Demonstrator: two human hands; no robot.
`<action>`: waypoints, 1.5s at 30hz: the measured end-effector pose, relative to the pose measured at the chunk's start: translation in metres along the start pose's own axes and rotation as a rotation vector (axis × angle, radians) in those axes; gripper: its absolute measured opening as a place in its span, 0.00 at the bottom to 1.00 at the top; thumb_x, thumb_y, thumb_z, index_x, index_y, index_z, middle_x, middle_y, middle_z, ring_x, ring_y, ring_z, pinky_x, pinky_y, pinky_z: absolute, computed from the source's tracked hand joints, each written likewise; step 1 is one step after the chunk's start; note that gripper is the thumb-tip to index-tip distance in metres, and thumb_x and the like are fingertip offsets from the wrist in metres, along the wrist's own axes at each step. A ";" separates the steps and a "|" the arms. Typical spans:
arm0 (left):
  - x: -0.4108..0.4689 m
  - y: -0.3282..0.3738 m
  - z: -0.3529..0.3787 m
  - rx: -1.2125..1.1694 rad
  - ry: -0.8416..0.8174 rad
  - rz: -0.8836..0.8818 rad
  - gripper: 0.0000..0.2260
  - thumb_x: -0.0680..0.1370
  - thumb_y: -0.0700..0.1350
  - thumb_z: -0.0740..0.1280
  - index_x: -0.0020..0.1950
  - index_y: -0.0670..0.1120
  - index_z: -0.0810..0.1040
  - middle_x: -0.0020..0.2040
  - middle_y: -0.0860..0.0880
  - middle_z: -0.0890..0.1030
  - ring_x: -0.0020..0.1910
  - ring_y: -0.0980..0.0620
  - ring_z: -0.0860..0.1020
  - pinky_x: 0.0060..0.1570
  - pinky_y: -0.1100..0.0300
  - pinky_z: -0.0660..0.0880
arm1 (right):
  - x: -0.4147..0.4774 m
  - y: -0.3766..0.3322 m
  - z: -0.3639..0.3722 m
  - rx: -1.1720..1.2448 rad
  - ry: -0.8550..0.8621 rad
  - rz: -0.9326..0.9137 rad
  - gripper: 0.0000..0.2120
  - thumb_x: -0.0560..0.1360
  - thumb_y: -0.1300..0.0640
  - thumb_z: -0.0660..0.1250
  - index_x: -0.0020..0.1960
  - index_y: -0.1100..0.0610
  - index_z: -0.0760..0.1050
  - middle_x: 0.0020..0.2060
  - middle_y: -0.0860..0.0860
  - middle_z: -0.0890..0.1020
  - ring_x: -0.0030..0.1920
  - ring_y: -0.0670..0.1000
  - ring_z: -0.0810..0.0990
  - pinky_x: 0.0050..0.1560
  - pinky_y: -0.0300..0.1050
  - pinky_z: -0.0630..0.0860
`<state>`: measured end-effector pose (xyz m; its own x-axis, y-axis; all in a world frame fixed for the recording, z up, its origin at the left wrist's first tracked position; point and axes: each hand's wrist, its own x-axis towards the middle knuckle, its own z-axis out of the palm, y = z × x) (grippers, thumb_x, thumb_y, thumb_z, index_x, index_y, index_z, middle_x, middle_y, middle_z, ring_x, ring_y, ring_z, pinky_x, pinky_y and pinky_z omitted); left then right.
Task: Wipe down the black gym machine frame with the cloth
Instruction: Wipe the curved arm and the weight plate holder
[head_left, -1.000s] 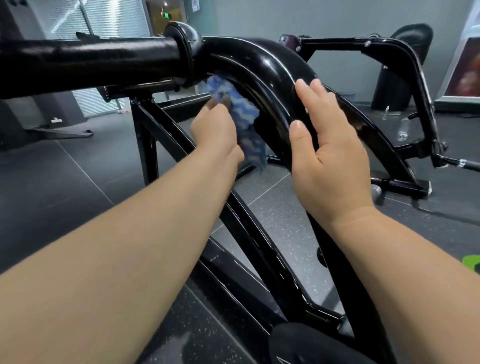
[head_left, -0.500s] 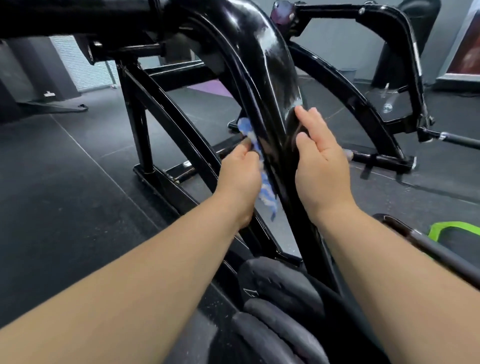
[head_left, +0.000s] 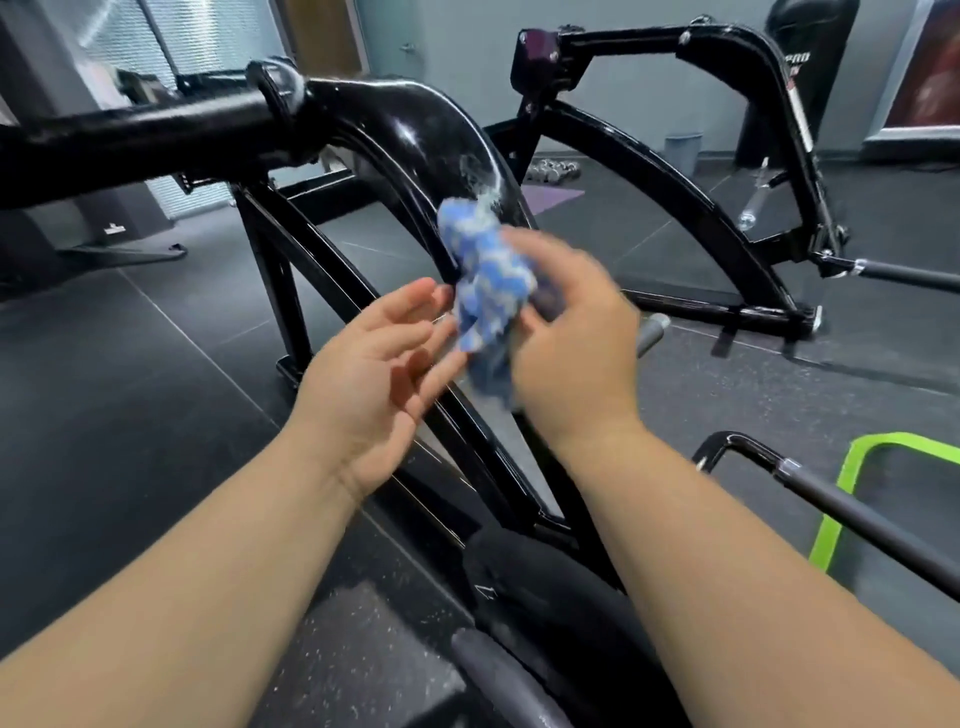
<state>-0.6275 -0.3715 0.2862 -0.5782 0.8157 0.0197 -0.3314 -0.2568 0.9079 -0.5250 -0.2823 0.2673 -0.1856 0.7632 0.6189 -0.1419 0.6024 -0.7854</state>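
Blue-and-white crumpled cloth (head_left: 488, 280) is bunched up in the right hand (head_left: 571, 353), fingers curled round it, bit blurry though. It sits in front of the glossy black curved gym machine frame (head_left: 405, 130), just under a whitish smeary patch on the tube; can't tell if it actually touches the metal. Left hand (head_left: 374, 379) is just left of those fingers, palm up, fingers loose and holding nothing, tips right beside the cloth. Lime-green band (head_left: 852, 478) lies on the dark floor (head_left: 130, 389) off to the right.
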 end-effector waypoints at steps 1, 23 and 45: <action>0.006 0.005 0.002 0.042 0.058 0.063 0.12 0.79 0.32 0.61 0.53 0.45 0.79 0.54 0.47 0.83 0.50 0.53 0.82 0.45 0.60 0.81 | 0.018 -0.003 0.000 -0.105 0.108 -0.058 0.24 0.69 0.69 0.63 0.59 0.49 0.80 0.50 0.46 0.80 0.53 0.55 0.78 0.56 0.39 0.73; 0.066 -0.028 -0.019 -0.144 -0.220 -0.070 0.15 0.81 0.37 0.55 0.62 0.45 0.77 0.54 0.47 0.83 0.51 0.52 0.82 0.50 0.57 0.80 | -0.021 0.060 -0.004 -0.620 -0.217 -0.578 0.11 0.67 0.62 0.67 0.45 0.51 0.85 0.61 0.49 0.78 0.55 0.57 0.70 0.64 0.42 0.63; 0.036 -0.068 -0.012 -0.043 -0.019 -0.172 0.13 0.80 0.37 0.58 0.54 0.45 0.81 0.49 0.48 0.85 0.50 0.50 0.83 0.55 0.51 0.79 | 0.051 0.040 -0.002 -0.611 -0.269 0.003 0.09 0.82 0.46 0.51 0.57 0.36 0.67 0.52 0.45 0.77 0.47 0.46 0.76 0.48 0.44 0.72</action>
<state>-0.6345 -0.3304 0.2202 -0.4962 0.8590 -0.1260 -0.4557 -0.1341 0.8800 -0.5383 -0.2188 0.2671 -0.4323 0.7282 0.5319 0.4208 0.6846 -0.5952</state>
